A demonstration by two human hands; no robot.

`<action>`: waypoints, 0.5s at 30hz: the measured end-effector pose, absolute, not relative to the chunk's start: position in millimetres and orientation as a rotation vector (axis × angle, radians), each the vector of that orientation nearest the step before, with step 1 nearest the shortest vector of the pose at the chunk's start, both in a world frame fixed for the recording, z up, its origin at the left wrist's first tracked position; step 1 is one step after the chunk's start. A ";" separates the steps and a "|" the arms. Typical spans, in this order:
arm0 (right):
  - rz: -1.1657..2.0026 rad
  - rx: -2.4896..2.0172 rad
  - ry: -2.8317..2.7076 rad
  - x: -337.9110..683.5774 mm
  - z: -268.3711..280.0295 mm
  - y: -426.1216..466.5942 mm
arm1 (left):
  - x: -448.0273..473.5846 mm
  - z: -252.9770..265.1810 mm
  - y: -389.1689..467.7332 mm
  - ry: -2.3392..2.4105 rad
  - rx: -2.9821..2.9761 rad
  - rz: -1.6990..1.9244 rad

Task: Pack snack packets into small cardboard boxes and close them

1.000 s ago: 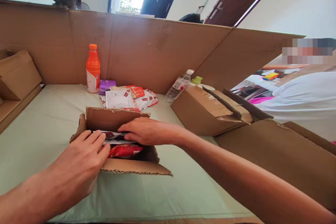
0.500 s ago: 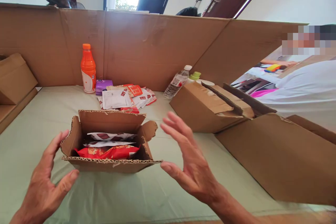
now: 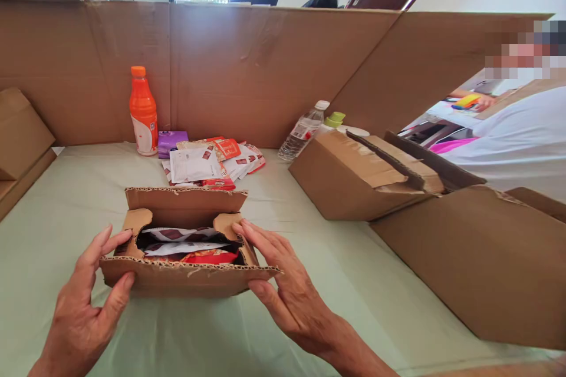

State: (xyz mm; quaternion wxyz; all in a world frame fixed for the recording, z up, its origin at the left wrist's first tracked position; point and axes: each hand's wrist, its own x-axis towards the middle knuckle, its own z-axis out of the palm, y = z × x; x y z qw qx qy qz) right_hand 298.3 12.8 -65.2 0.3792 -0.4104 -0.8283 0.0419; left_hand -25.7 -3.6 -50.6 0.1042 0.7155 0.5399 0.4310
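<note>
A small cardboard box (image 3: 186, 284) stands in front of me with its long back and front flaps raised. Both short side flaps are folded inward over the opening. Inside lie white packets (image 3: 188, 248) with dark red patches and a red packet (image 3: 214, 257), partly covered by the flaps. My left hand (image 3: 88, 294) grips the box's left end, thumb on the front flap and a finger on the left side flap. At the other end, my right hand (image 3: 289, 288) has its fingers on the right side flap and its thumb at the front corner.
Behind the box lies a pile of packets (image 3: 194, 166) beside a purple pack (image 3: 170, 144) and an orange bottle (image 3: 144, 115). A clear bottle (image 3: 300, 135) leans at the right, near larger cardboard boxes (image 3: 469, 265). A cardboard wall (image 3: 265, 70) closes the back; a person sits at right.
Both side flaps have gone from upright to folded inward. My right hand has moved left onto the box, and my left hand's fingers have come onto its left end.
</note>
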 end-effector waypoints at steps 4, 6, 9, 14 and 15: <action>0.170 -1.044 -2.037 297.7 -67.7 7.8 | -25.2 -43.6 -6.4 1.449 2.070 1.307; 0.206 -1.006 -2.009 297.7 -71.8 5.9 | -27.5 -38.6 -7.8 1.298 2.080 1.287; 0.255 -0.928 -1.973 296.7 -77.8 3.9 | -33.0 -31.6 -9.1 1.210 2.144 1.202; 0.230 -0.992 -2.000 290.4 -78.9 0.8 | -33.9 -29.8 -7.4 1.284 2.203 1.154; 0.216 -1.016 -2.009 289.2 -78.4 -0.2 | -31.7 -31.1 -6.4 1.360 2.172 1.158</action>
